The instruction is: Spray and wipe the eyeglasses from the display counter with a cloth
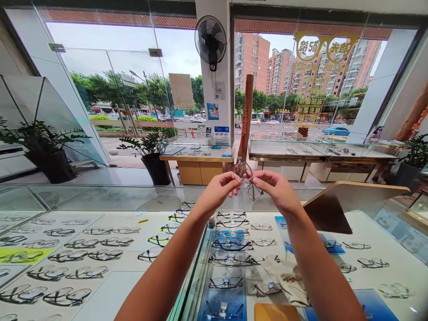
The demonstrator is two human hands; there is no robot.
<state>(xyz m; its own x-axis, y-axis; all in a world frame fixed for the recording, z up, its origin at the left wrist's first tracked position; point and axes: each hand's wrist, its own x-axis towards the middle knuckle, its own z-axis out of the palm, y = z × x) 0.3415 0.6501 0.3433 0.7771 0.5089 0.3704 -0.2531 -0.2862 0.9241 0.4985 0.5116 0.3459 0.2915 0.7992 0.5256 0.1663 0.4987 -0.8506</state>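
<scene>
Glass display counters (100,196) full of spectacle frames (230,258) fill the lower frame, and above them at centre the left hand (219,191) and right hand (276,189) each pinch a pair of glasses (246,178), seemingly by its rims, held tilted in mid-air.

Optician's shop, daylit thru floor-to-ceiling glass front (133,89). White pillar (214,107) mid-room w/ black wall fan (210,40) mounted high, posters below. Yellow specs-shaped decal (326,44) + mirrored lettering on rt pane. Outside: trees, street, pink apartment blocks (252,58), pale overcast sky. Wood-trimmed glass counter (197,159) by pillar, longer one (321,154) to the rt. Potted plants far left (43,147) & near centre (152,154). Foreground: glass showcase (100,192) w/ rows of display frames (76,256); brown tilted board (337,205) on it at rt.
</scene>
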